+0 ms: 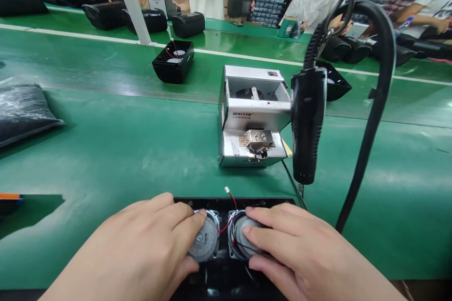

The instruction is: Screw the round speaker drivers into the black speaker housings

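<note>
Two speaker drivers, left (pixel 203 240) & right (pixel 243 240), sit side by side in a black housing (pixel 226 204) at the near table edge. Left hand (pixel 141 254) & right hand (pixel 300 254) lie flat, fingers spread, pressing one each, gripping nothing. Metal backs probably rigid, heavyish; thin red wire (pixel 231 209) looks fragile, so hold by rims.

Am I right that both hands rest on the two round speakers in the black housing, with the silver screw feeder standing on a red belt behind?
Nearly: the head view shows the belt is green, not red. Both hands do rest on the speakers, with the screw feeder behind.
</note>
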`<state>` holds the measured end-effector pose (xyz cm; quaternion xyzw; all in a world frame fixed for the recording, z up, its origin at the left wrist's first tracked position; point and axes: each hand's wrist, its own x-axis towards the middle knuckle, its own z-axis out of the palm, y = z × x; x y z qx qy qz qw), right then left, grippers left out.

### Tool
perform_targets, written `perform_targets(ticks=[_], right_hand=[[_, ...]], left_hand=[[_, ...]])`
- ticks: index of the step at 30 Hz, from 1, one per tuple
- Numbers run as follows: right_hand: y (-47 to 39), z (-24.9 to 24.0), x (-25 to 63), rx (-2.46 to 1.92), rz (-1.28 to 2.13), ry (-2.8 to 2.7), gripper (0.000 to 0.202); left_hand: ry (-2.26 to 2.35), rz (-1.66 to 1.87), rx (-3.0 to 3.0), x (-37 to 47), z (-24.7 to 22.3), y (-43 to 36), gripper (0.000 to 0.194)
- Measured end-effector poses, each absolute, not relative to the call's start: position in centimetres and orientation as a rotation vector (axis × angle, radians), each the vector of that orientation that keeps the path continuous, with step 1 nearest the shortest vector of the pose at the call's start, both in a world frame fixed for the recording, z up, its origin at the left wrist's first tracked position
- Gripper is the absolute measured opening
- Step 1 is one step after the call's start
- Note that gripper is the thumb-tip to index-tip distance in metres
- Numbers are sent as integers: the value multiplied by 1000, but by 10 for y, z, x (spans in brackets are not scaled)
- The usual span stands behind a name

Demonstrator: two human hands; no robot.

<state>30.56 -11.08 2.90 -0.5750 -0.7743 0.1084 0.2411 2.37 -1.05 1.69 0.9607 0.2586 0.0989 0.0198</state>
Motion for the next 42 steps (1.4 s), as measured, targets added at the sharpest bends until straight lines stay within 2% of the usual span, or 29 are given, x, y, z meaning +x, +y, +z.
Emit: perform_targets(ticks=[3, 5, 16, 22, 28, 32, 37, 42], right_hand=[[-112, 32, 305, -1568, 203, -2147, 41], [-113, 33, 303, -1544, 150, -2161, 48], [-112, 27, 310, -1450, 63, -2274, 48], [-105, 44, 298, -1555, 28, -2369, 17], [-96, 48, 292, -1571, -51, -2402, 21], [-103, 43, 298, -1564, 17, -2340, 17], [-108, 35, 305, -1538, 165, -2189, 45], [-108, 38, 303, -1526, 219, -2215, 46]], left_hand=[[808, 307, 2961, 28, 20, -9, 37], [801, 312, 2930, 32, 23, -8, 37], [796, 317, 2864, 39, 34, -8, 37], [781, 313, 2827, 40, 32, -8, 40], [798, 385, 2842, 41, 32, -6, 39], [792, 408, 2857, 37, 21, -7, 41], [799, 417, 2926, 27, 8, -10, 46], [785, 412, 2943, 25, 6, -12, 40]])
